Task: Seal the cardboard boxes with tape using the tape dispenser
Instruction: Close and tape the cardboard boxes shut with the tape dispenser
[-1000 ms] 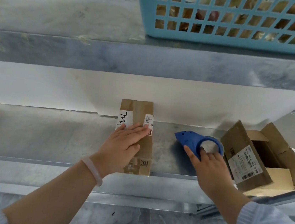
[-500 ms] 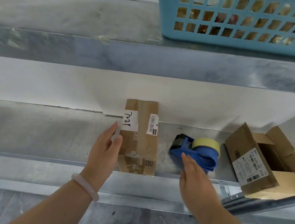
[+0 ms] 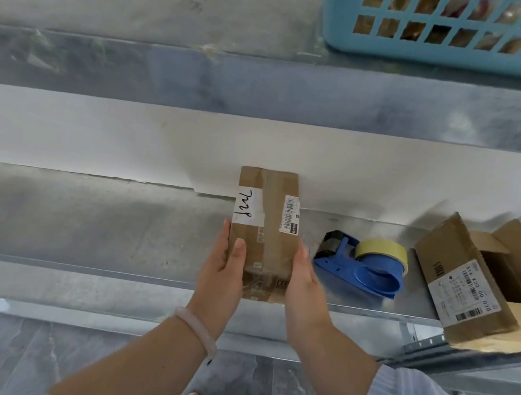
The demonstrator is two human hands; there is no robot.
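Gripping narrow brown cardboard box [image 3: 274, 248] with left hand [image 3: 220, 269]. Pressing flat right hand [image 3: 306, 281] against its opposite side.

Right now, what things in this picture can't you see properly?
All in the head view:
1. Blue basket: cut off by the top and right edges. What is inside is a blur behind its holes.
2. Open box: cut off by the right edge, and its inside is dark.
3. Small box: the left hand and right hand cover its near corners, and the label print is too small to read.
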